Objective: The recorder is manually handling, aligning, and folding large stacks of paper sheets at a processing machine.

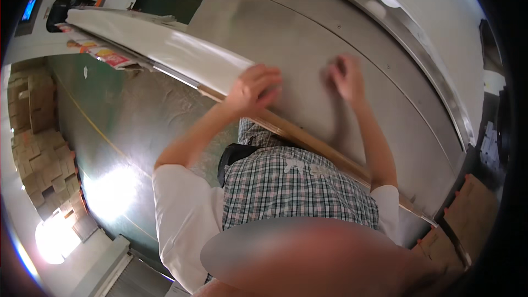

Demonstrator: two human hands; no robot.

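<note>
My left hand (pixel 254 89) is at the near edge of a metal worktop (pixel 297 38), beside the right end of a long glossy white sheet or panel (pixel 165 47). Its fingers are bent and loosely apart, with nothing visible in them. Whether it touches the white surface I cannot tell. Farther right, my right hand (pixel 348 77) is over the bare metal, slightly blurred. Its thumb and fingers stand apart and hold nothing that I can see.
A wooden strip (pixel 297 135) runs along the worktop's near edge, close to my checked apron (pixel 297 187). Stacked cardboard boxes (pixel 41 159) line the left wall, and more cardboard (pixel 473 214) stands at the right. A metal rail (pixel 407 49) borders the far side.
</note>
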